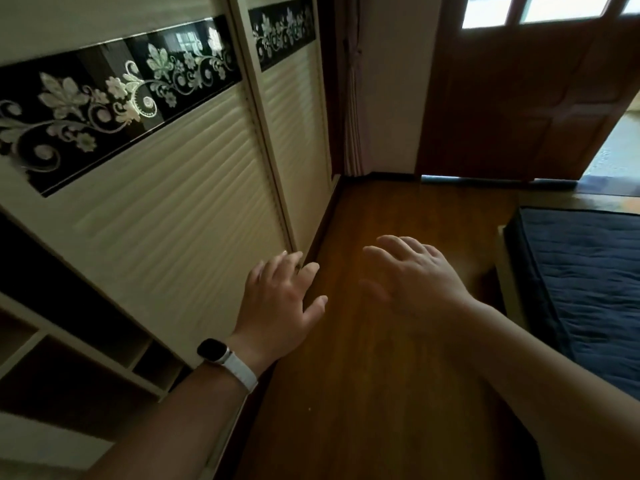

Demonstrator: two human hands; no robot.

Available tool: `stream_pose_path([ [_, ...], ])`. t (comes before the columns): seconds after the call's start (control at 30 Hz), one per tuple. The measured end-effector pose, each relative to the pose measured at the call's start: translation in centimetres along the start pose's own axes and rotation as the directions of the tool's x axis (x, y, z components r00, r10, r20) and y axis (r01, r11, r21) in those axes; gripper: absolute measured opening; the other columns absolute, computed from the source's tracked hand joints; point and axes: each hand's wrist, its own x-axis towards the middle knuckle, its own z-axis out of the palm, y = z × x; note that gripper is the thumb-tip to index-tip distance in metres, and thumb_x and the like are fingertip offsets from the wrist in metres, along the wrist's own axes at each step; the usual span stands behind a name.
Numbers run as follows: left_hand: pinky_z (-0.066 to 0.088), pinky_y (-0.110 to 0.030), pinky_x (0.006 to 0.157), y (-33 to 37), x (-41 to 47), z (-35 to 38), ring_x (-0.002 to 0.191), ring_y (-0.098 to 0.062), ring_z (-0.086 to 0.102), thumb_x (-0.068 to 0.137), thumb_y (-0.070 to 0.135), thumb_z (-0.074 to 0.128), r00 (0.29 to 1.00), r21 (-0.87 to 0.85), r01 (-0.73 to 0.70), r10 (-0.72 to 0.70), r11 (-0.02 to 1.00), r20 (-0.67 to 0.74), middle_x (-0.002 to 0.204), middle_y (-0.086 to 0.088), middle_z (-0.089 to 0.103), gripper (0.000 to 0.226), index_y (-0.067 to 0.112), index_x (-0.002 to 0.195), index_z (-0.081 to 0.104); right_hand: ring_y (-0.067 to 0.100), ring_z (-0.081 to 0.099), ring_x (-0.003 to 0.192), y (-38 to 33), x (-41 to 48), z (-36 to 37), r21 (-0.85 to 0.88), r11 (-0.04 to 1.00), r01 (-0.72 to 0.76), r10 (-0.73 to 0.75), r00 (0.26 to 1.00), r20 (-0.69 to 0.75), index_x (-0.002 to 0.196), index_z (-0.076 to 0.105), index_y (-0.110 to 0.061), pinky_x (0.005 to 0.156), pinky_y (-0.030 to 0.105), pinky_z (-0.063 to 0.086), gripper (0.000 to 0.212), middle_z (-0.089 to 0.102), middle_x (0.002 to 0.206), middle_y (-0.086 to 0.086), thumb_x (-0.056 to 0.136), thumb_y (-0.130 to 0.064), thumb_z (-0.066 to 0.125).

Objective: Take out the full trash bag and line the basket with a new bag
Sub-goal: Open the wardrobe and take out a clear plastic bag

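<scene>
Above the wood floor (381,375): left hand (277,306) at 7 o'clock, right hand (415,282) at 5 o'clock, fingers of both spread, holding nothing. Wardrobe (173,220) at 9 o'clock. Basket and bags not in view; task apparently unstarted.

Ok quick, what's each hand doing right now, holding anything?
Left hand: open, fingers spread, holding nothing.
Right hand: open, palm down, holding nothing.
</scene>
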Motion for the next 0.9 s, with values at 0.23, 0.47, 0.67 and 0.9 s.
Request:
stream_pose_path([
  [0.23,0.038,-0.054,0.107,-1.4,8.2,3.4,0.134,-0.028,0.043,0.089,0.057,0.042,0.999,-0.031,-0.047,0.046,0.998,-0.015,0.14,-0.007,0.051,0.054,0.026,0.133,0.049,0.024,0.04,0.136,4.6,5.6,1.2,0.0,0.999,-0.054,0.054,0.998,0.013,0.139,0.041,-0.033,0.106,0.044,0.036,0.064,0.045,0.146,-0.001,0.088,-0.066,0.023],
  [0.47,0.036,-0.052,0.108,-5.3,20.1,8.4,0.133,-0.028,0.044,0.09,0.056,0.043,0.991,-0.083,-0.121,0.116,0.989,-0.061,0.139,-0.007,0.051,0.053,0.026,0.134,0.047,0.023,0.041,0.136,8.8,15.5,2.8,-0.072,0.992,-0.099,0.1,0.995,0.007,0.139,0.04,-0.034,0.106,0.042,0.035,0.063,0.045,0.145,-0.002,0.086,-0.067,0.028],
  [0.67,0.037,-0.053,0.107,-9.5,31.3,10.7,0.134,-0.026,0.042,0.09,0.057,0.043,0.982,-0.102,-0.183,0.177,0.978,-0.065,0.142,-0.005,0.049,0.054,0.027,0.135,0.045,0.022,0.043,0.134,12.4,26.0,3.0,-0.176,0.968,-0.18,0.174,0.984,-0.047,0.137,0.04,-0.036,0.103,0.04,0.039,0.057,0.046,0.144,-0.004,0.089,-0.066,0.039],
  [0.9,0.038,-0.053,0.107,-11.7,41.4,12.4,0.132,-0.028,0.045,0.089,0.056,0.044,0.965,-0.127,-0.259,0.252,0.957,-0.07,0.138,-0.006,0.053,0.054,0.025,0.133,0.051,0.024,0.053,0.126,15.9,33.1,2.8,-0.213,0.937,-0.275,0.255,0.96,-0.119,0.131,0.05,-0.031,0.096,0.042,0.046,0.054,0.055,0.136,0.0,0.086,-0.062,0.049],
])
